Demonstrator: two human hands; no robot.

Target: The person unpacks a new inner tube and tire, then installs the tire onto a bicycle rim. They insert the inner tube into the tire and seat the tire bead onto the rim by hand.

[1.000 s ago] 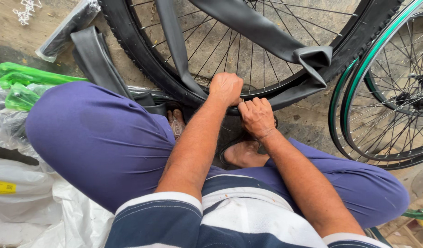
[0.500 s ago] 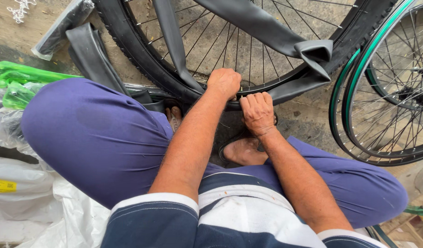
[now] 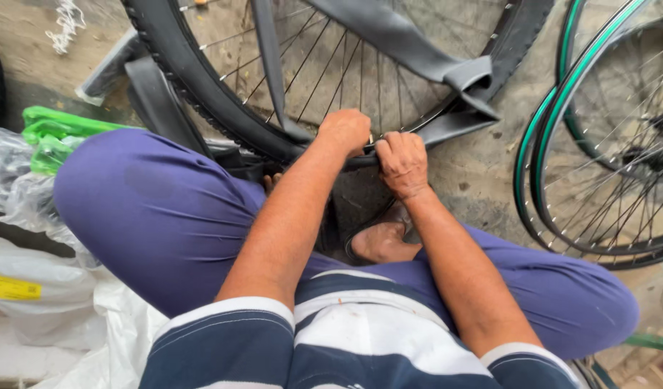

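Sitting cross-legged on the concrete floor (image 3: 482,180), the person in purple trousers (image 3: 151,216) and a striped shirt (image 3: 346,346) works at a bicycle wheel (image 3: 331,65) lying just beyond both hands. Its black tyre (image 3: 180,65) curves from far left of the fingers down under them, and the spokes fan out beyond the knuckles. A slack inner tube (image 3: 396,36) drapes across the wheel beyond the fingers, folded over at their far right. A second wheel (image 3: 605,144), with a green-striped rim, lies well to the right of the right hand. To the far left of the left hand lie clear plastic bags (image 3: 29,194) and green plastic pieces (image 3: 50,133), with another strip of black rubber (image 3: 155,101) between them and the tyre.

The left hand (image 3: 344,130) is clenched, fingers curled down over the tyre's near edge and gripping it. The right hand (image 3: 402,162), just beside it and nearly touching, has its fingers bent tightly over the same edge, pressing on the tyre. A bare foot (image 3: 378,241) rests just below the right hand, between the forearms.
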